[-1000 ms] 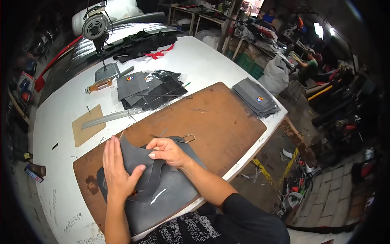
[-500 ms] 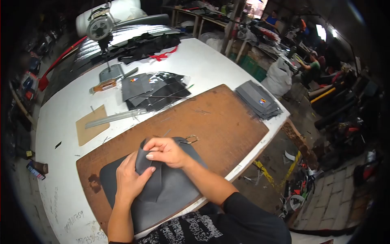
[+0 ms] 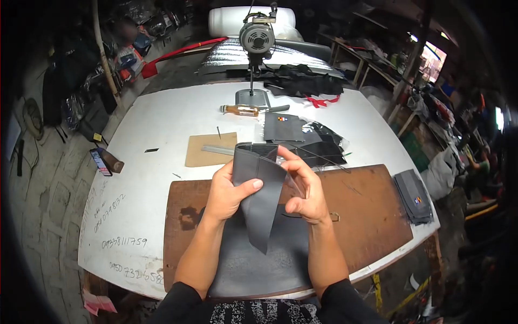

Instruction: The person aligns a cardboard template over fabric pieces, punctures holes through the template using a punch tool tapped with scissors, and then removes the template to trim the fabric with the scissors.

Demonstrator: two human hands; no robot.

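Observation:
A dark grey sheet piece [image 3: 260,197], curled into a loose tube with a pointed lower end, is held up over a dark mat [image 3: 259,270]. My left hand [image 3: 229,191] grips its left side, thumb across the front. At its upper right edge is my right hand [image 3: 305,186], fingertips touching the piece near the rim and thumb apart from it. The mat lies on a brown board [image 3: 361,216]. Beyond my hands, dark pieces with a small coloured label [image 3: 283,127] lie beside clear plastic.
On the white table [image 3: 135,200] are a metal ruler on tan card [image 3: 197,154], a bottle [image 3: 240,110] and a cutting machine [image 3: 256,40]. A stack of grey pieces [image 3: 413,197] sits at the right edge. A person [image 3: 480,162] is partly visible at far right.
The view has swung left. Both hands have lifted the grey piece off the mat, and it is now more upright and curled. My right hand's fingers have spread.

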